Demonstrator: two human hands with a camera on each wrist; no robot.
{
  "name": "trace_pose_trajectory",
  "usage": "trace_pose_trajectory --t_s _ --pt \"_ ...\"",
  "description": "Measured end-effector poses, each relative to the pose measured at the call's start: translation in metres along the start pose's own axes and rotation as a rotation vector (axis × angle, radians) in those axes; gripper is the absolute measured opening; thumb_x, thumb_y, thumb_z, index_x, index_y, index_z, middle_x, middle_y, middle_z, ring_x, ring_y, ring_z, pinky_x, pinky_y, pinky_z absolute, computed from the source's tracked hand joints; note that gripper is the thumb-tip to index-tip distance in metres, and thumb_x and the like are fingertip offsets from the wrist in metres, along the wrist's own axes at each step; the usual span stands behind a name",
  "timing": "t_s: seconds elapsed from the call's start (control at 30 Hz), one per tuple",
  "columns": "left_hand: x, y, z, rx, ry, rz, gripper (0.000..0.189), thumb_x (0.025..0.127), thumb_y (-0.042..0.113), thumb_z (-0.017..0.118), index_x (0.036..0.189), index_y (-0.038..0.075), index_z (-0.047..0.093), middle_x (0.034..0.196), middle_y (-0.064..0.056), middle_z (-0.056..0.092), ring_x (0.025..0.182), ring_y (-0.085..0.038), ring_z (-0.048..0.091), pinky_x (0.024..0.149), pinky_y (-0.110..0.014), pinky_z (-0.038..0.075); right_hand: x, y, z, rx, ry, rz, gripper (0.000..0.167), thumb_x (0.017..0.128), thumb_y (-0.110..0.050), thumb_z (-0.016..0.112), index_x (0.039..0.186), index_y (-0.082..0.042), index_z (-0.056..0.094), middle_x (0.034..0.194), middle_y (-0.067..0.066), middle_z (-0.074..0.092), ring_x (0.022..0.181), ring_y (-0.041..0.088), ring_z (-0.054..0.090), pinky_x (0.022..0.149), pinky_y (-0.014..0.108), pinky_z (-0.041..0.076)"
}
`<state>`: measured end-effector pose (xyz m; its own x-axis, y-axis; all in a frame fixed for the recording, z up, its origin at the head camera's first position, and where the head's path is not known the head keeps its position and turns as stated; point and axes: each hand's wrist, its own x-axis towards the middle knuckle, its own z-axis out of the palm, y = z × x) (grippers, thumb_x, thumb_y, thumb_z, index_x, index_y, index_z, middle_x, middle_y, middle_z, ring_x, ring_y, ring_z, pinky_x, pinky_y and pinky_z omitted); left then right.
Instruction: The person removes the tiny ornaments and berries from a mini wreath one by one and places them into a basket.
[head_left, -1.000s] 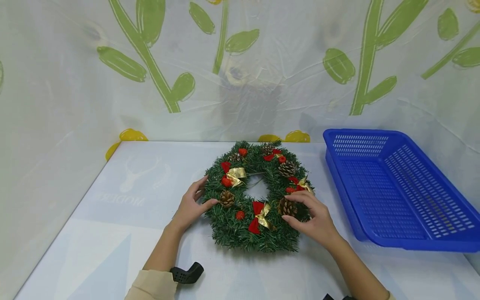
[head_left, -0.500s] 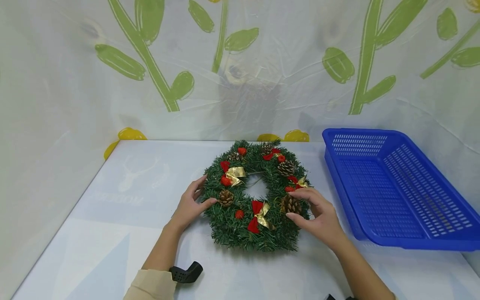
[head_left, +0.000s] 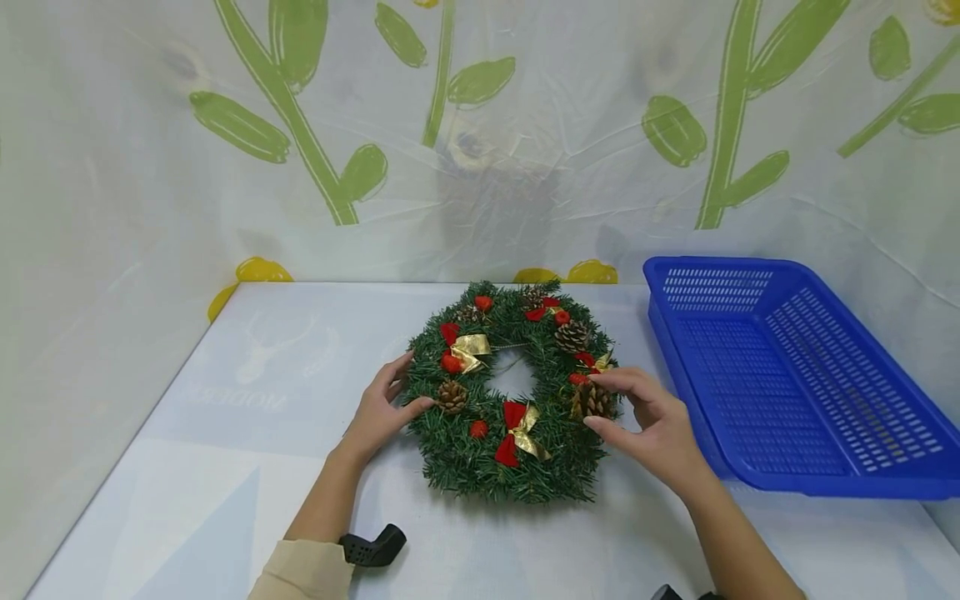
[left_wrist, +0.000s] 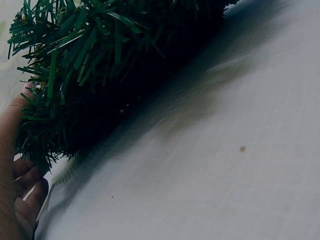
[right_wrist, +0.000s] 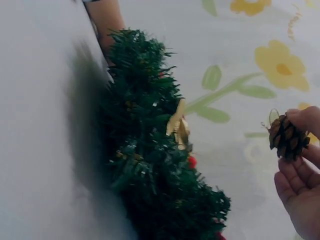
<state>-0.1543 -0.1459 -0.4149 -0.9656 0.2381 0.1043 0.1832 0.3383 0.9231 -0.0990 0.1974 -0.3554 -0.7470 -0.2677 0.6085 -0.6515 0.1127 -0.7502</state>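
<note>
Pinched between thumb and fingertips of the right hand (head_left: 669, 443): a brown pinecone (right_wrist: 287, 139), rounded and knobbly, with overlapping woody scales and a fine, pale loop at one end. Held over the right side of the wreath (head_left: 502, 483), clear of the green needles in the right wrist view. Flat on the table (head_left: 480, 554): the wreath itself, a thick, shaggy ring bristling with narrow dark-green strips, open at the middle. Around the left rim of the ring, the left hand (head_left: 375, 418), thumb above, fingers curled about the outer edge; cannot tell how firmly pressed. Close to that thumb, a second cone (head_left: 452, 397), wide-scaled and set among the needles. At the near side, a red bow (head_left: 512, 417) with a shiny, creased gold ribbon (head_left: 528, 433), and beside it a round red berry (head_left: 478, 429). Well to the right, a shallow rectangular basket (head_left: 847, 486) in blue plastic, pierced with slots. Behind, wrinkled, faintly glossy sheeting (head_left: 570, 167) printed with green stems and leaves.
</note>
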Motion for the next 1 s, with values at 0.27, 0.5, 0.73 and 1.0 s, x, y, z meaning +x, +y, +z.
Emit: trace_pose_trajectory --t_s 0.27,0.5,0.73,1.0 --pt "0.000 0.000 0.000 0.011 0.005 0.007 0.074 0.087 0.012 0.069 0.148 0.004 0.028 0.146 -0.021 0.033 0.135 -0.039 0.032 0.113 -0.050 0.029 0.005 -0.006 -0.008 -0.034 -0.009 0.057 0.045 0.070 0.023 0.068 0.113 0.018 0.055 0.114 -0.005 0.059 0.109 0.007 0.054 0.096 0.017 0.046" --pt "0.001 -0.001 0.000 0.004 -0.001 0.001 0.074 0.087 0.013 0.069 0.148 0.004 0.028 0.145 -0.021 0.033 0.135 -0.039 0.031 0.113 -0.050 0.029 0.010 -0.009 -0.016 -0.035 -0.040 0.066 0.042 0.074 0.019 0.067 0.115 0.016 0.057 0.114 -0.006 0.061 0.104 0.005 0.056 0.090 0.013 0.048" --pt "0.001 -0.001 0.000 0.005 0.002 0.007 0.075 0.087 0.013 0.069 0.148 0.005 0.027 0.146 -0.020 0.033 0.135 -0.038 0.032 0.113 -0.049 0.028 0.016 -0.018 -0.023 -0.023 -0.056 0.161 0.042 0.074 0.019 0.067 0.115 0.012 0.059 0.112 -0.004 0.063 0.104 0.005 0.059 0.090 0.015 0.049" --pt "0.000 0.000 0.000 -0.002 -0.001 0.007 0.075 0.087 0.011 0.069 0.148 0.004 0.027 0.146 -0.021 0.032 0.135 -0.039 0.031 0.113 -0.049 0.029 0.021 -0.029 -0.036 0.015 -0.133 0.279 0.039 0.080 0.014 0.065 0.118 0.009 0.059 0.115 -0.005 0.063 0.109 0.005 0.059 0.093 0.015 0.047"
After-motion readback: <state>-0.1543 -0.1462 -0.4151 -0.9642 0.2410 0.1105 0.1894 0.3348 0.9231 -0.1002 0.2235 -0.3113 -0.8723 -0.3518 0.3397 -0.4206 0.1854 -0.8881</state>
